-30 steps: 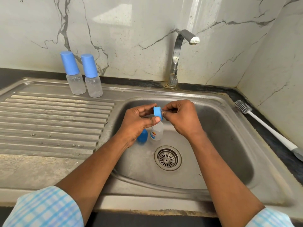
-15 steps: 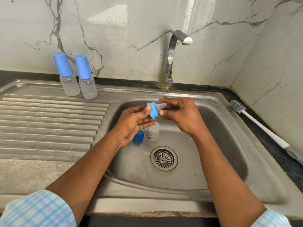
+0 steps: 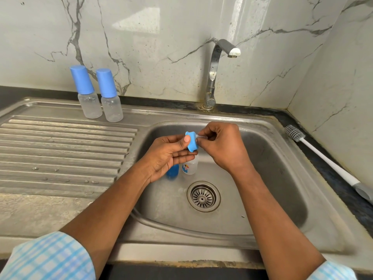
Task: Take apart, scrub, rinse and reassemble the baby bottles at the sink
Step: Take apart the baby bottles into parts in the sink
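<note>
Over the steel sink basin (image 3: 272,178), my left hand (image 3: 167,156) pinches a blue screw ring (image 3: 191,142) between thumb and fingers. My right hand (image 3: 220,144) pinches the clear teat (image 3: 200,136) that sticks out of the ring. Below my hands, on the basin floor, stand a clear bottle body with a printed label (image 3: 189,167) and a blue cap (image 3: 172,171), both partly hidden by my left hand. Two capped baby bottles (image 3: 86,91) (image 3: 110,96) stand upright at the back of the drainboard.
The tap (image 3: 216,73) rises behind the basin, with no water running. A white bottle brush (image 3: 323,156) lies on the dark counter at the right. The ribbed drainboard (image 3: 60,150) spreads to the left. The drain strainer (image 3: 203,196) sits in the basin floor.
The ring has tilted and the clear teat now shows coming out of it in my right hand's pinch. Both hands stay over the basin.
</note>
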`<state>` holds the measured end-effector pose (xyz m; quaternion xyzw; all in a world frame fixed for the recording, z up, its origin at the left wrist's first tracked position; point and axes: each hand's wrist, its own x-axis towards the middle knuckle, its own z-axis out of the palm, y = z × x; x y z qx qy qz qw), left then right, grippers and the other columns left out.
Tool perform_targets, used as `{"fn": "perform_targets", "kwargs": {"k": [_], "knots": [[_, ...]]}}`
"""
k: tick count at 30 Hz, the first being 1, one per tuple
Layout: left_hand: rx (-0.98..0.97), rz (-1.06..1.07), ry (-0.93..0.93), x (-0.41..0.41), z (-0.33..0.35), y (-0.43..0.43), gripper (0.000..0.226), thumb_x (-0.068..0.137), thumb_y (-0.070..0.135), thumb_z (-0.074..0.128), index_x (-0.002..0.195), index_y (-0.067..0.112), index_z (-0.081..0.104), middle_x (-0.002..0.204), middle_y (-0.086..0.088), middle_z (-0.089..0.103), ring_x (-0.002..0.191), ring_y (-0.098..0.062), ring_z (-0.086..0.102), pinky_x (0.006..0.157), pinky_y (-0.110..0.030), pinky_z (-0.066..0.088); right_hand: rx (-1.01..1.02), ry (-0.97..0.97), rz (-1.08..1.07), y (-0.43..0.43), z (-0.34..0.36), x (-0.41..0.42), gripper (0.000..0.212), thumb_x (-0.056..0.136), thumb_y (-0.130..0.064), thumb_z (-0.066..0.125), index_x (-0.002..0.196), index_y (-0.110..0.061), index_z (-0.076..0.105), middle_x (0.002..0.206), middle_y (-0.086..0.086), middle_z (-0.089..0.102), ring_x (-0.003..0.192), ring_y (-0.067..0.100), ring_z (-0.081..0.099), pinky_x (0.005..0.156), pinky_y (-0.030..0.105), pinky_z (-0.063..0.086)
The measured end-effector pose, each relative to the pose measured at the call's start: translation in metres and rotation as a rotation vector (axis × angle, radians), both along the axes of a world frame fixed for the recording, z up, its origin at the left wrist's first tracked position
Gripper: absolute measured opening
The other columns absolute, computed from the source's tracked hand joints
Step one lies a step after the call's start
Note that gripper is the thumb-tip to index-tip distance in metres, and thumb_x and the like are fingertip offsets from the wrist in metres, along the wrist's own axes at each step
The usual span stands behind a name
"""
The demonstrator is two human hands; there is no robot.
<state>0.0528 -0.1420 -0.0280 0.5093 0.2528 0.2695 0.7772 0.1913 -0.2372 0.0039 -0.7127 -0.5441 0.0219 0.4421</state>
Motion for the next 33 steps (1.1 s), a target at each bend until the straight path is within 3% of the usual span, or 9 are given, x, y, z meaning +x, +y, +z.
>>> {"fn": "perform_targets", "kwargs": {"k": [4, 7, 12, 14, 18, 25, 29, 33], "knots": [[0.028, -0.005, -0.012, 0.001, -0.004, -0.001, 0.046, 0.071, 0.013, 0.072, 0.117, 0.008, 0.066, 0.108, -0.017, 0.073, 0.101, -0.028, 0.072, 0.082, -0.034, 0.061, -0.031, 0.088, -0.007, 0.003, -0.001, 0.000, 0.011, 0.081, -0.005, 0.073, 0.078, -0.015, 0.073, 0.071, -0.007, 0.067, 0.065, 0.009, 0.064, 0.061, 0.024, 0.056], [0.058, 0.012, -0.031, 0.003, -0.004, -0.002, 0.047, 0.068, 0.005, 0.072, 0.114, 0.011, 0.067, 0.106, -0.013, 0.074, 0.099, -0.025, 0.072, 0.081, -0.033, 0.061, -0.077, 0.220, 0.058, -0.001, 0.001, 0.005, 0.012, 0.081, -0.001, 0.073, 0.087, -0.012, 0.076, 0.076, -0.003, 0.071, 0.069, 0.011, 0.068, 0.067, 0.024, 0.058], [0.094, 0.057, -0.082, 0.006, -0.003, -0.001, 0.051, 0.065, 0.002, 0.073, 0.113, 0.015, 0.066, 0.107, -0.005, 0.075, 0.101, -0.020, 0.072, 0.084, -0.030, 0.059, -0.041, 0.467, 0.107, -0.005, 0.006, 0.007, 0.010, 0.086, -0.005, 0.072, 0.092, -0.010, 0.077, 0.085, 0.003, 0.075, 0.080, 0.016, 0.072, 0.077, 0.029, 0.061], [0.124, 0.068, -0.065, 0.008, -0.004, -0.002, 0.051, 0.068, -0.001, 0.074, 0.115, 0.016, 0.066, 0.112, -0.006, 0.074, 0.104, -0.020, 0.071, 0.088, -0.032, 0.058, -0.011, 0.490, 0.074, -0.003, 0.005, 0.005, 0.007, 0.086, -0.006, 0.074, 0.093, -0.009, 0.075, 0.084, 0.004, 0.073, 0.077, 0.016, 0.072, 0.074, 0.031, 0.062], [0.184, 0.102, -0.032, 0.009, -0.006, -0.003, 0.049, 0.076, -0.012, 0.071, 0.115, 0.017, 0.065, 0.115, -0.004, 0.072, 0.104, -0.021, 0.071, 0.089, -0.034, 0.058, -0.041, 0.492, 0.022, -0.002, 0.002, 0.005, 0.024, 0.085, -0.008, 0.076, 0.107, -0.009, 0.067, 0.087, 0.011, 0.070, 0.076, 0.016, 0.071, 0.064, 0.025, 0.060], [0.180, 0.060, -0.050, 0.005, -0.006, -0.003, 0.050, 0.075, -0.013, 0.069, 0.111, 0.020, 0.067, 0.111, -0.003, 0.074, 0.104, -0.019, 0.071, 0.084, -0.030, 0.059, -0.038, 0.640, 0.148, -0.007, 0.002, 0.008, 0.036, 0.085, -0.002, 0.074, 0.117, -0.012, 0.062, 0.091, 0.017, 0.074, 0.080, 0.025, 0.073, 0.072, 0.031, 0.061], [0.122, 0.031, -0.076, 0.005, -0.006, -0.004, 0.049, 0.071, -0.008, 0.071, 0.112, 0.017, 0.068, 0.106, -0.004, 0.075, 0.100, -0.020, 0.072, 0.082, -0.029, 0.060, -0.050, 0.489, 0.140, -0.003, 0.000, 0.006, 0.019, 0.086, 0.000, 0.072, 0.100, -0.011, 0.069, 0.085, 0.013, 0.071, 0.077, 0.022, 0.071, 0.074, 0.037, 0.062], [0.142, 0.029, -0.045, 0.004, -0.007, -0.003, 0.046, 0.077, -0.011, 0.068, 0.115, 0.014, 0.067, 0.110, -0.007, 0.074, 0.102, -0.021, 0.071, 0.081, -0.030, 0.060, -0.027, 0.303, -0.014, 0.004, -0.007, -0.003, 0.008, 0.080, -0.003, 0.073, 0.083, -0.011, 0.072, 0.075, 0.004, 0.070, 0.071, 0.021, 0.069, 0.069, 0.042, 0.061]]}}
